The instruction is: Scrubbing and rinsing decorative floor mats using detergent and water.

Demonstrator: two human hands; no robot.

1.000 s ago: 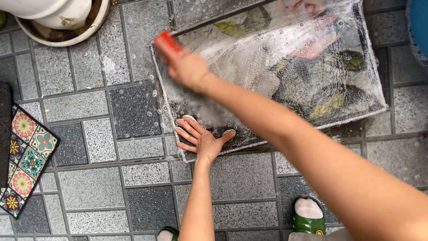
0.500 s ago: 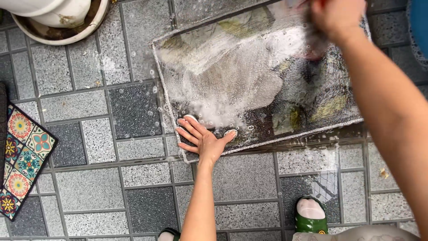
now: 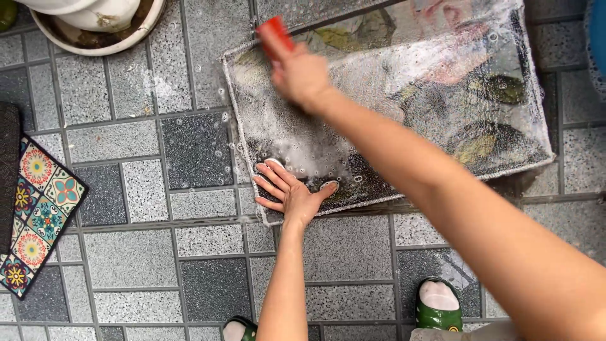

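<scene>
A soapy, wet patterned mat (image 3: 442, 95) lies on the grey tiled floor (image 3: 126, 246). My left hand (image 3: 289, 192) presses flat on the mat's near left corner, fingers spread in the foam. My right hand (image 3: 300, 72) grips a red scrub brush (image 3: 275, 35) at the mat's far left corner; the hand is blurred. White suds cover the mat's left half.
A white bowl-like basin (image 3: 95, 38) sits at the top left. A colourful tile-patterned mat (image 3: 35, 221) lies at the left edge. My feet in green sandals (image 3: 439, 306) stand at the bottom. A blue container edge (image 3: 596, 31) shows at the top right.
My right hand swept the red brush from the mat's far left corner to its far right side, then back to the far left. My left hand stayed pressed on the near left corner.
</scene>
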